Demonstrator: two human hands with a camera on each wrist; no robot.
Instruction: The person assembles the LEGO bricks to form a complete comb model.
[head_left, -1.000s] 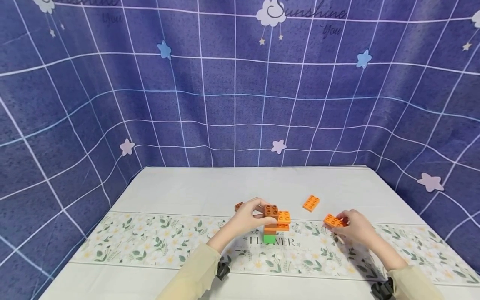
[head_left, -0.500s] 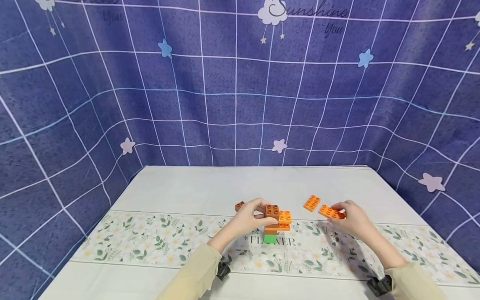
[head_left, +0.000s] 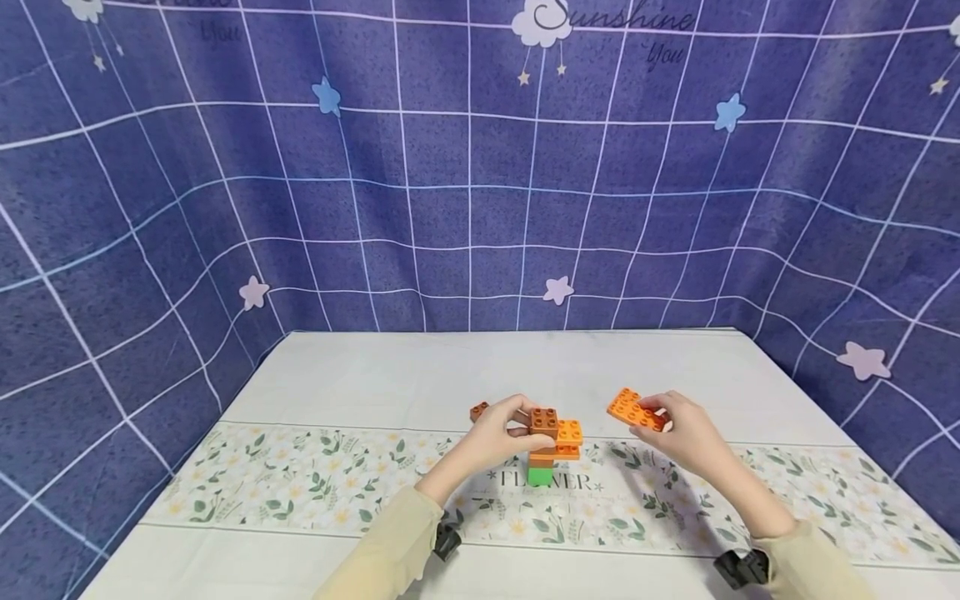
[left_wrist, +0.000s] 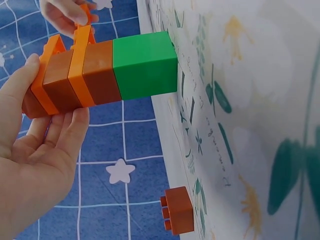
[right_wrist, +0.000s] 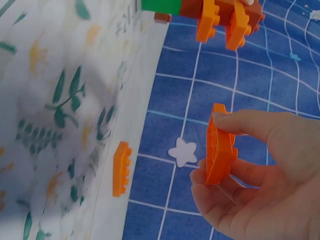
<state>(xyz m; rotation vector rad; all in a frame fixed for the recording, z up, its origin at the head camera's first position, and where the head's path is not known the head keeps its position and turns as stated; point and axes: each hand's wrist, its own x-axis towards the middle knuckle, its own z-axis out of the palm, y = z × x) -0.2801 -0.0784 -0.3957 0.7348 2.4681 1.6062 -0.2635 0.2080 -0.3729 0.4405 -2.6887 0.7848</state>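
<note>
Curtain [head_left: 435, 192] of dark blue fabric, crossed by a pale grid, carries two blue stars and three lilac ones in the head view. Before it stands one table [head_left: 375, 375] under a white cloth with a single floral band [head_left: 300, 483], its printed lettering partly covered. Two cream sleeves [head_left: 390, 533] reach in from the near edge. The person's left grip [head_left: 495, 435], a bare hand, curls fingers and thumb around the upper part of one upright tower [left_wrist: 100, 75] of plastic bricks, which rests on the floral band. Six pieces make it up: one bright green block [left_wrist: 145, 65] at the base, then three reddish-brown bricks [left_wrist: 59, 82] alternating with two thin orange plates [left_wrist: 79, 75] that jut toward the person's right. The right grip [head_left: 686, 429], also bare, pinches one studded orange plastic plate [right_wrist: 218, 152] between thumb and fingers, raised off the table and apart from the tower. One loose orange plate [right_wrist: 120, 170] lies flat on the table, partly hidden by the pinched one in the head view. One small loose reddish-brown brick [left_wrist: 180, 211] sits studs up, near the left knuckles.
</note>
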